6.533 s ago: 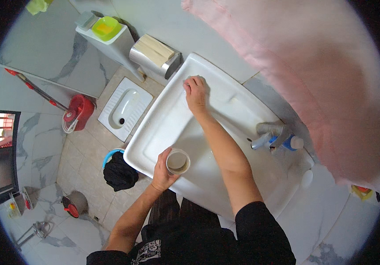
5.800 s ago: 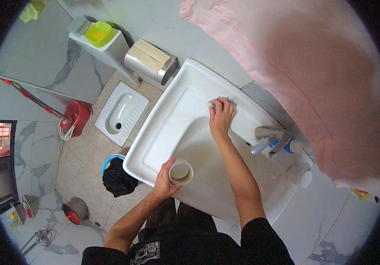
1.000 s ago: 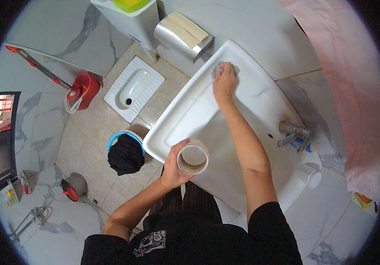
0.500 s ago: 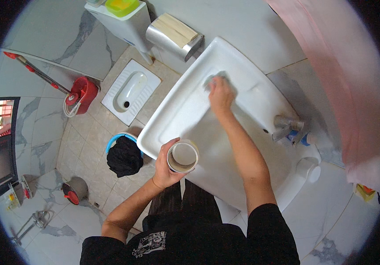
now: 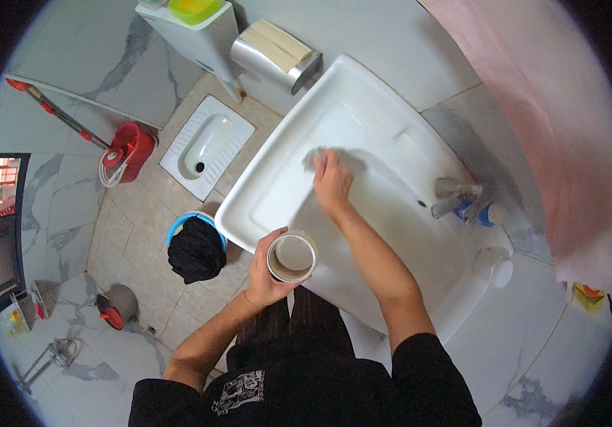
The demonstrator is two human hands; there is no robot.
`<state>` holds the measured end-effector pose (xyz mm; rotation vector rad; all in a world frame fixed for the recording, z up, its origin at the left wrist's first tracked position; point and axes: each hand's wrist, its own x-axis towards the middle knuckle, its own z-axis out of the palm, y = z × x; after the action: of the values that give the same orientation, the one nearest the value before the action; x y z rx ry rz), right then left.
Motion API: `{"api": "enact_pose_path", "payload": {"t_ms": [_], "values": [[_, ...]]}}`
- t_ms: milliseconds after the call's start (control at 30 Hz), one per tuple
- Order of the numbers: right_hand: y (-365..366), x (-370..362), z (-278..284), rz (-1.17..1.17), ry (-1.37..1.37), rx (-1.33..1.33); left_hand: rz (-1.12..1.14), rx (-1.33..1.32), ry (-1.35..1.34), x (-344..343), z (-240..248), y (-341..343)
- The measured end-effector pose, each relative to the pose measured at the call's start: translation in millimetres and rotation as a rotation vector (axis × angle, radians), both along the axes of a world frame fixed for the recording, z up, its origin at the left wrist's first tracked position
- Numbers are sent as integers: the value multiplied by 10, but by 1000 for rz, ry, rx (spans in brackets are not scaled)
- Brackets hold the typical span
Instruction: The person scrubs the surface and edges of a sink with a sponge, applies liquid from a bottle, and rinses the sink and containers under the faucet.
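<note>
My left hand (image 5: 262, 276) is wrapped round an open-topped cylindrical container (image 5: 292, 255) with a pale inside, held upright at the near left edge of the white sink (image 5: 285, 158). Whether anything lies in its bottom, I cannot make out. My right hand (image 5: 333, 186) reaches over the basin, fingers closed on a grey scrubbing pad (image 5: 311, 159), which presses against the raised ledge at the sink's left. The pad looks like steel wool and is partly covered by my fingers. Right of that hand is the metal tap (image 5: 455, 196).
Left of the sink stands a blue tub (image 5: 178, 229) with black cloth (image 5: 198, 250) in it. Beyond are a squat toilet (image 5: 213, 139), a red mop bucket (image 5: 135, 151) and a grey bucket (image 5: 122, 302). A pink curtain (image 5: 526, 128) hangs at right.
My right hand has drawn the pad nearer and to the left along the sink ledge. My left hand keeps the container in nearly the same place.
</note>
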<state>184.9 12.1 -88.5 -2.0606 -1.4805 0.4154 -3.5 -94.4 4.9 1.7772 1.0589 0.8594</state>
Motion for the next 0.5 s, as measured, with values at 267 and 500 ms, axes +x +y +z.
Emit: {"api": "enact_pose_path", "payload": {"t_ms": [267, 500], "values": [[-5, 389, -238, -456, 78, 87, -6, 10, -23, 29, -7, 18], [-977, 801, -836, -446, -54, -2, 0, -29, -70, 40, 47, -159]]}}
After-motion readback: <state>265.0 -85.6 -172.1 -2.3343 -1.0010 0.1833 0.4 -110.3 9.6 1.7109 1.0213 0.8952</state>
